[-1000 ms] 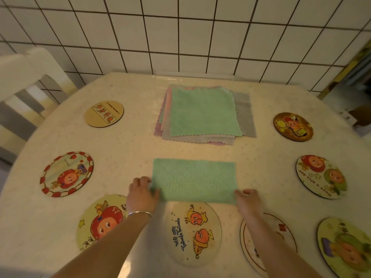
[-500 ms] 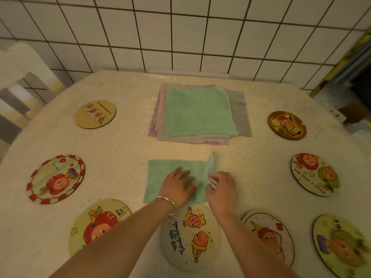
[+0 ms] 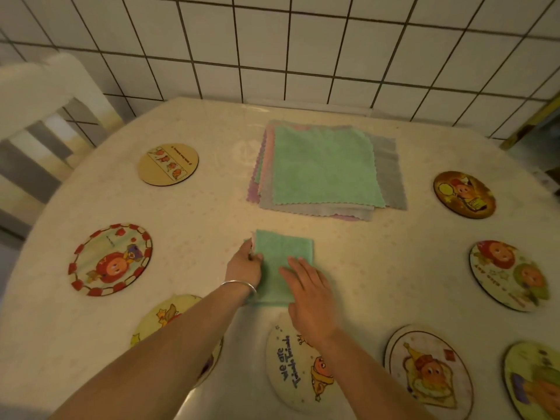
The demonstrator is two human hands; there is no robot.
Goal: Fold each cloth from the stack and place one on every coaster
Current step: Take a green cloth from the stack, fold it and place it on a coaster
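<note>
A small green cloth [image 3: 283, 250], folded into a narrow upright rectangle, lies on the table in front of the stack of cloths [image 3: 324, 169], whose top one is green. My left hand [image 3: 244, 265] pinches the folded cloth's left edge. My right hand [image 3: 309, 291] lies flat on its lower right part with straight fingers. Round picture coasters ring the table: one at the near middle [image 3: 298, 368], two at the near left [image 3: 110, 259] [image 3: 157, 321], one at the far left [image 3: 168, 164], several on the right [image 3: 463, 194] [image 3: 509, 274] [image 3: 428, 369].
The table [image 3: 378, 268] has a pale patterned cover and stands against a white tiled wall [image 3: 303, 50]. A white chair [image 3: 39, 116] stands at the far left. One more coaster [image 3: 533, 380] sits at the near right edge.
The cloth went from a wide half-fold to a narrow quarter-fold: my right hand carried its right end over to the left. My left hand shifted to the cloth's left edge.
</note>
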